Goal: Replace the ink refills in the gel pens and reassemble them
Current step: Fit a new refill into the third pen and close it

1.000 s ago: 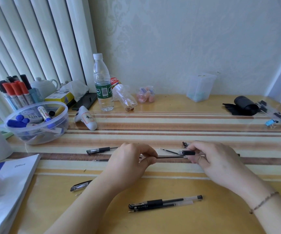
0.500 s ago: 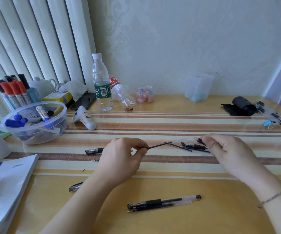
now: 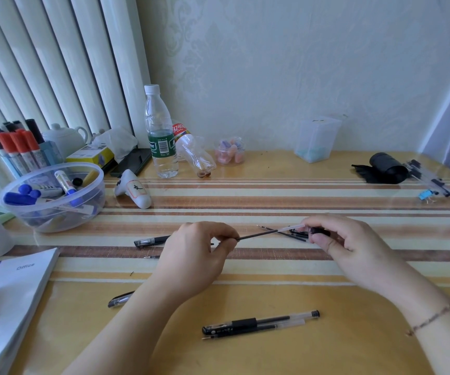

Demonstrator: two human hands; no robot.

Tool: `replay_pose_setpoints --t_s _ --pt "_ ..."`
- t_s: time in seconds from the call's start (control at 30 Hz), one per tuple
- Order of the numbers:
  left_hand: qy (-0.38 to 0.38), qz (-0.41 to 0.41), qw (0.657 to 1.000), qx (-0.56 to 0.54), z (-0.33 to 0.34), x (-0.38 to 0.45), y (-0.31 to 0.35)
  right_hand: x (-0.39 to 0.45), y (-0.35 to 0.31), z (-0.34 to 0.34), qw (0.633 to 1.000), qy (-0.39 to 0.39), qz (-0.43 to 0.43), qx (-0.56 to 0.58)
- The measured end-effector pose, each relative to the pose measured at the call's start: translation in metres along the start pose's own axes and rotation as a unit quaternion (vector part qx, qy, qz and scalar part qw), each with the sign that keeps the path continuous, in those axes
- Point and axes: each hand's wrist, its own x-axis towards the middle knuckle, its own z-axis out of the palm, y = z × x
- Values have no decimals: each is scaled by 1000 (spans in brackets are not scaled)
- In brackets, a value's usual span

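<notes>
Your left hand pinches the end of a thin black ink refill between thumb and first finger, with the other fingers curled in. The refill is a skinny straight stick, and it slants up to the right into a clear plastic pen barrel. Your right hand grips that barrel at its dark rubbery end, fingers closed round it. Both hands hold the parts up just above the table.

The table is smooth and shiny, yellow near you, with brown and cream stripes farther back. Under your right hand lie some loose black pen parts on a stripe; they are too small to tell apart. A capped pen piece lies just left of your left hand, and a black cap with a clip lies beside your left wrist. Near you lies a whole gel pen with a clear body and black grip, and a second thin refill lies touching it.

To the left sits a round clear plastic bowl of fat markers with blue caps. A tall clear water bottle with a white lid stands at the back. A white paper booklet lies at the left edge
</notes>
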Motion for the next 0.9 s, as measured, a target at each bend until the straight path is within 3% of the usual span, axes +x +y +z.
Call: replay_pose_setpoints --t_s 0.3,0.53,0.67,0.77,0.9 --pt "-6 0 1000 13 1 -1 0 0 0 0 999 -8 -22 31" --pt "14 52 995 86 1 -3 1 -4 -6 -1 992 -12 -65 -103" --pt "-1 81 995 63 6 -8 13 -10 -17 9 990 -41 -94 -92" --pt "-7 108 993 42 11 -14 21 -13 -27 21 991 -24 -106 -75" --pt "17 127 990 51 13 -16 22 -15 -36 27 983 23 -128 -132"
